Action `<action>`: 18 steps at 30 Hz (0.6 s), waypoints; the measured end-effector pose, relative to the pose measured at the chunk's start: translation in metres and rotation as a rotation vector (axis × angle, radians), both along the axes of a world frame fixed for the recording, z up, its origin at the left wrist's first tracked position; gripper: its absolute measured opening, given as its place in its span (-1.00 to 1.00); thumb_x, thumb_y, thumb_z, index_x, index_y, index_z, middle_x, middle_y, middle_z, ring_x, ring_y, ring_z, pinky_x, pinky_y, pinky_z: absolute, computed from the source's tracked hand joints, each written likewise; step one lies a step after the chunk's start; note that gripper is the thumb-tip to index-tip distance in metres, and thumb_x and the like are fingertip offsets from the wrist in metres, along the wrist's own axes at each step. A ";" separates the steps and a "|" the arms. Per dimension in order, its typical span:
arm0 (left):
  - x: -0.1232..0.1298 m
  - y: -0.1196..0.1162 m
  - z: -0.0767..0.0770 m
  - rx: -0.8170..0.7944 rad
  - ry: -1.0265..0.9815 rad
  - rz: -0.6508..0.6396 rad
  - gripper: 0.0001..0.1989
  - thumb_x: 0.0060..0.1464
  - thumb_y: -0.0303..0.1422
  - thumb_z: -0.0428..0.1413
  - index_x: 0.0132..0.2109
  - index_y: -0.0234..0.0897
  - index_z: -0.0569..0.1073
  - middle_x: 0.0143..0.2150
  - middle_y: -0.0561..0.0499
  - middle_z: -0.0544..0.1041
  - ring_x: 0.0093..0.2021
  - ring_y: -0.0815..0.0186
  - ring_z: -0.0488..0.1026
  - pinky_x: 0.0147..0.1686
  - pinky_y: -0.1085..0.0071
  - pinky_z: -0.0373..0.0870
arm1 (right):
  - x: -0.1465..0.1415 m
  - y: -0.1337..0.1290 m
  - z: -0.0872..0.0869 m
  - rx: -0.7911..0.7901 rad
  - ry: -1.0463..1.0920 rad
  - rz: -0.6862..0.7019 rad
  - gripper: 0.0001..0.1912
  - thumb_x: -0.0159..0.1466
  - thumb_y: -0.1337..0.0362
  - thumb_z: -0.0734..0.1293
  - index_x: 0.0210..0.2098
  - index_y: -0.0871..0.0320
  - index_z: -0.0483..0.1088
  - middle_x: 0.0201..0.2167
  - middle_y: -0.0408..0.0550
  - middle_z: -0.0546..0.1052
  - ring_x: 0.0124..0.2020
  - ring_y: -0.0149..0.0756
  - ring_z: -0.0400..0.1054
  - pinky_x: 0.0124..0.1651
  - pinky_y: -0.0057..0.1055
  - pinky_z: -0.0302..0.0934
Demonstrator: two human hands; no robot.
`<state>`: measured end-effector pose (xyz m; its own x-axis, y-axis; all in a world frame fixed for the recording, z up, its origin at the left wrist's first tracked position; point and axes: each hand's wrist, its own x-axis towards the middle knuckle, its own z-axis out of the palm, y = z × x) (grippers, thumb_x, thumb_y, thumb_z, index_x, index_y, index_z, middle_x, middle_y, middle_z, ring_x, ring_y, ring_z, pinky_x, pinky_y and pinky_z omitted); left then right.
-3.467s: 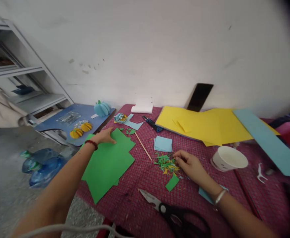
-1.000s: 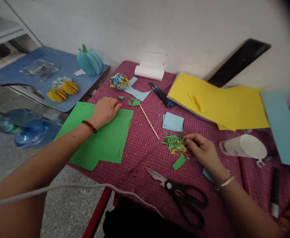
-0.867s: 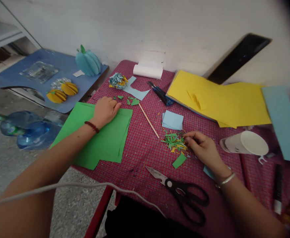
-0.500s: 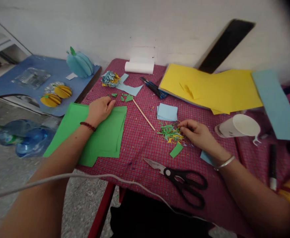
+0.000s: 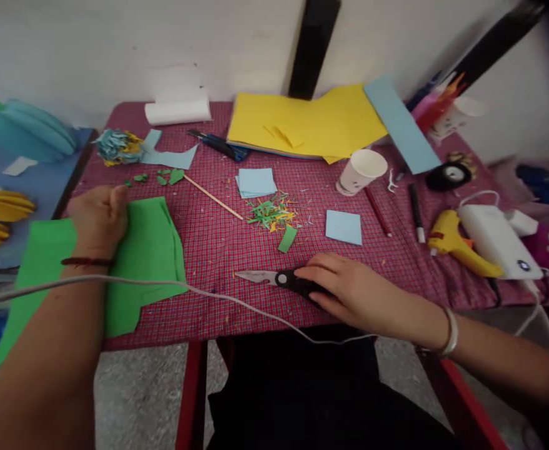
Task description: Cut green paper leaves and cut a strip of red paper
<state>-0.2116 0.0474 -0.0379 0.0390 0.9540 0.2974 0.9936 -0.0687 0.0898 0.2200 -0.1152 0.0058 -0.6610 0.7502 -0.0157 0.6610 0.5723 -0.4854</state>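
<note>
My left hand [image 5: 100,217] rests closed on the green paper sheets [image 5: 150,250] at the left of the table; whether anything is inside its curled fingers is hidden. My right hand [image 5: 344,287] lies over the black handles of the scissors [image 5: 260,275], its fingers on them, near the table's front edge. The blades point left and are closed. Beyond the scissors sit a small green paper piece [image 5: 287,239], a pile of green and yellow paper shreds [image 5: 273,214] and a stack of light blue squares [image 5: 256,182]. One blue square [image 5: 344,227] lies apart, to the right.
A paper cup [image 5: 362,171], yellow sheets [image 5: 302,125] and a utility knife [image 5: 221,145] stand or lie farther back. At the right are a yellow glue gun [image 5: 462,244] and a white power bank [image 5: 499,240]. A white cable [image 5: 237,302] hangs across the front.
The view has turned right. My right hand has left the paper shreds and come nearer, onto the scissors' handles. My left hand remains on the green sheets, now with its fingers curled in.
</note>
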 end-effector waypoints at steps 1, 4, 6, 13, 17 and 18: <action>-0.001 -0.003 0.001 0.016 -0.009 -0.019 -0.58 0.27 -0.13 -0.30 -0.54 -0.18 -0.04 -0.55 0.10 0.00 -0.47 0.30 0.01 -0.43 0.37 -0.15 | 0.002 -0.008 -0.006 0.058 -0.047 -0.016 -0.65 0.32 0.36 0.24 0.10 0.14 0.33 -0.06 0.07 0.46 -0.10 -0.16 0.38 -0.03 -0.19 0.33; 0.002 -0.011 0.007 -0.003 -0.044 -0.062 -0.58 0.26 -0.11 -0.30 -0.54 -0.17 -0.05 -0.57 0.11 -0.03 -0.47 0.30 0.02 -0.42 0.37 -0.11 | 0.008 -0.020 -0.019 0.165 -0.159 -0.056 -0.61 0.31 0.35 0.25 0.13 0.17 0.31 -0.05 0.11 0.45 -0.10 -0.09 0.36 -0.04 -0.13 0.32; 0.009 -0.015 0.009 -0.058 -0.049 -0.080 -0.57 0.25 -0.11 -0.30 -0.55 -0.16 -0.06 -0.61 0.12 -0.03 -0.49 0.30 0.03 -0.43 0.35 -0.08 | 0.011 -0.022 -0.022 0.204 -0.190 -0.073 -0.60 0.30 0.35 0.25 0.13 0.20 0.32 -0.09 0.12 0.45 -0.13 -0.09 0.35 -0.06 -0.13 0.32; 0.047 -0.022 0.010 -0.040 0.014 -0.155 -0.66 0.21 -0.16 -0.20 -0.50 -0.16 0.11 -0.50 0.06 0.23 -0.36 0.22 0.27 -0.33 0.34 0.14 | 0.016 -0.014 -0.020 0.163 -0.111 -0.060 -0.59 0.18 0.42 0.32 0.04 0.18 0.37 -0.19 0.08 0.44 -0.16 -0.13 0.33 -0.10 -0.19 0.29; 0.092 -0.038 0.016 0.075 -0.088 -0.272 -0.81 0.20 -0.17 -0.09 -0.27 -0.13 0.29 -0.26 0.01 0.41 -0.12 0.17 0.38 -0.15 0.28 0.29 | 0.047 -0.030 -0.018 0.139 -0.005 -0.244 -0.60 0.19 0.42 0.30 0.04 0.15 0.34 -0.17 0.05 0.45 -0.15 -0.16 0.35 -0.10 -0.24 0.29; 0.109 -0.045 0.019 0.052 -0.161 -0.282 -0.81 0.20 -0.17 -0.08 -0.26 -0.13 0.31 -0.28 0.02 0.43 -0.20 0.20 0.40 -0.21 0.30 0.32 | 0.059 -0.037 -0.019 0.142 0.020 -0.319 -0.59 0.19 0.41 0.30 0.04 0.14 0.33 -0.16 0.04 0.45 -0.15 -0.17 0.37 -0.11 -0.25 0.30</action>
<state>-0.1023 0.0024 -0.0193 0.2484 0.8956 0.3690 0.9080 -0.3480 0.2334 0.2787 -0.1526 -0.0133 -0.3922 0.9128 0.1141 0.8084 0.4012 -0.4307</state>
